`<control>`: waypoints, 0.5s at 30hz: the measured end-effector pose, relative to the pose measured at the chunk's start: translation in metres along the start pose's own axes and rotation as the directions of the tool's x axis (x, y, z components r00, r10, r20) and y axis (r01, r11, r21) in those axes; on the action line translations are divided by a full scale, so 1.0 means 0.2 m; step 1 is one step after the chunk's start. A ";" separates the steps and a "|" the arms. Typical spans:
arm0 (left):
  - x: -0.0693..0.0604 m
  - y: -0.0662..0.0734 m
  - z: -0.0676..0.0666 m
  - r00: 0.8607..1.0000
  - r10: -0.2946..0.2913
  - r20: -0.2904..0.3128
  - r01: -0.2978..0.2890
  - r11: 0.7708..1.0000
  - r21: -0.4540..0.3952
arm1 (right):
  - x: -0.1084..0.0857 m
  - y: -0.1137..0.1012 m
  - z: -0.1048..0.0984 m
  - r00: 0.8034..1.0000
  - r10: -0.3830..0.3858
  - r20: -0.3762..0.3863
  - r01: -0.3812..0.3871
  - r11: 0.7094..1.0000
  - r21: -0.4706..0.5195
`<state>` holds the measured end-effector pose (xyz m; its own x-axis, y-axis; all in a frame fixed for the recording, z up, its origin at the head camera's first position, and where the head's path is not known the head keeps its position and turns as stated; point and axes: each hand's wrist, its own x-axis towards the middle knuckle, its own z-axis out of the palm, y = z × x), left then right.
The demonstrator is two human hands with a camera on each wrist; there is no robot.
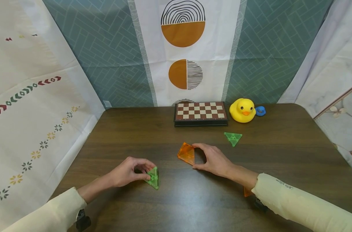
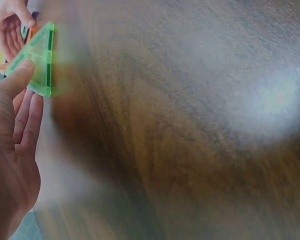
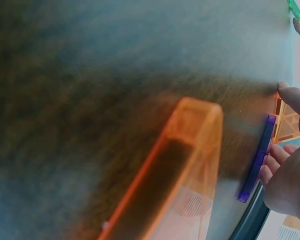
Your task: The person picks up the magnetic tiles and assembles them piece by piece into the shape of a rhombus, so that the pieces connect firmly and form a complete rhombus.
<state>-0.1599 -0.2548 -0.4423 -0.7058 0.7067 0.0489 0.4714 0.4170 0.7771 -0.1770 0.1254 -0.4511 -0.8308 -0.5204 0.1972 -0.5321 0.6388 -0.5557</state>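
Observation:
My left hand [image 1: 132, 170] pinches a translucent green triangular tile [image 1: 154, 178] between thumb and fingers; in the left wrist view the thumb lies across the face of this green tile [image 2: 41, 62]. Right of it, at the middle of the table, my right hand [image 1: 212, 159] grips an orange translucent tile piece [image 1: 187, 153], with thumb and fingertips at its right side. The right wrist view shows part of this orange piece [image 3: 288, 125] beyond the hand. Another orange tile [image 3: 190, 150] looms large and blurred there; my right forearm mostly hides this orange tile [image 1: 247, 192] in the head view.
A green triangular tile [image 1: 233, 138] lies beyond the right hand. A checkered board box [image 1: 201, 123], a yellow rubber duck [image 1: 242, 110] and a small blue duck [image 1: 260, 111] stand at the back edge. A purple bar-like piece [image 3: 257, 160] shows beside the right fingers.

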 end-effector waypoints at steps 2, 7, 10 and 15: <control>0.00 0.00 -0.01 1.000 -0.002 -0.004 0.002 1.000 -0.009 | 0.00 0.00 0.00 1.000 0.003 0.001 -0.003 1.000 0.001; 0.01 0.02 -0.02 1.000 -0.008 0.001 0.008 0.998 -0.059 | 0.00 0.00 0.00 1.000 0.006 0.003 -0.006 1.000 0.002; 0.02 0.03 -0.02 1.000 0.003 0.010 -0.002 0.996 -0.088 | 0.00 0.00 -0.01 1.000 0.005 0.002 -0.005 1.000 0.002; 0.03 0.05 -0.03 1.000 0.024 0.017 -0.022 0.994 -0.108 | 0.00 0.00 -0.01 1.000 0.001 0.002 -0.001 1.000 0.004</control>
<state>-0.1624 -0.2491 -0.4304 -0.6852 0.7261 0.0568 0.4268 0.3371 0.8392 -0.1767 0.1265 -0.4505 -0.8312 -0.5208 0.1948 -0.5303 0.6370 -0.5595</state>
